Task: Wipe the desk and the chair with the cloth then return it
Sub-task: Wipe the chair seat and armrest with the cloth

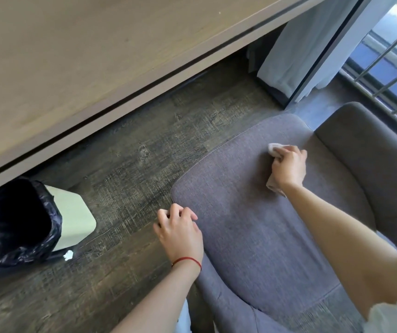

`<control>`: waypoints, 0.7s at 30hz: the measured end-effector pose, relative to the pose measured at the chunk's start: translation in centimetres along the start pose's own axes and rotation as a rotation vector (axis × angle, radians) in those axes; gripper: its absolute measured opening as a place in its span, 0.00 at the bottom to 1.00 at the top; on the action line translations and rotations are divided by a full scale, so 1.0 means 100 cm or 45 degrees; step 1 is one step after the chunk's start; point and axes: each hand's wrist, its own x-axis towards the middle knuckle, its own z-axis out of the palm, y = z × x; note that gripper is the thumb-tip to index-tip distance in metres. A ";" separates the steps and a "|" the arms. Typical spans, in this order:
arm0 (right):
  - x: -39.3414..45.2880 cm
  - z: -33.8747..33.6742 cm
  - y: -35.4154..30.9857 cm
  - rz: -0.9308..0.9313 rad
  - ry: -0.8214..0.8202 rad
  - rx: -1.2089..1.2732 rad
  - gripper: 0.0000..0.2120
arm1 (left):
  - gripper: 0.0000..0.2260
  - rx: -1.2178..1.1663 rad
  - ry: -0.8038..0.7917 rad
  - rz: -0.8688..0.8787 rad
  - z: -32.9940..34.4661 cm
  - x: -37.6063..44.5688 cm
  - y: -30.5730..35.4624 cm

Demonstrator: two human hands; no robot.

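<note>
A grey fabric chair (248, 212) fills the lower right, its backrest at the right. My right hand (288, 165) presses a crumpled pale cloth (274, 150) onto the far part of the seat, close to the backrest. Cloth shows beyond my fingers and under my wrist. My left hand (180, 230), with a red string on the wrist, rests on the seat's left front corner with fingers curled and nothing in it. The light wooden desk (72, 56) spans the upper left, above the floor.
A pale bin (72, 215) lined with a black bag stands under the desk at the left, a scrap of white paper (68, 255) beside it. Dark wood floor (144, 145) lies between desk and chair. A curtain (296, 51) and window railing (385, 68) are at the upper right.
</note>
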 end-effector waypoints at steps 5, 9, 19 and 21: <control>0.017 0.003 -0.007 -0.136 -0.207 -0.116 0.20 | 0.09 0.021 0.026 -0.024 0.003 0.002 0.000; -0.003 -0.004 0.003 -0.283 -0.198 -0.188 0.14 | 0.09 0.012 -0.033 -0.041 0.000 -0.001 -0.001; -0.035 0.003 0.003 -0.311 -0.279 -0.171 0.12 | 0.09 0.023 -0.040 -0.031 -0.003 0.001 0.000; -0.028 -0.002 0.000 -0.236 -0.162 -0.113 0.12 | 0.09 0.024 -0.031 -0.027 -0.002 0.000 0.001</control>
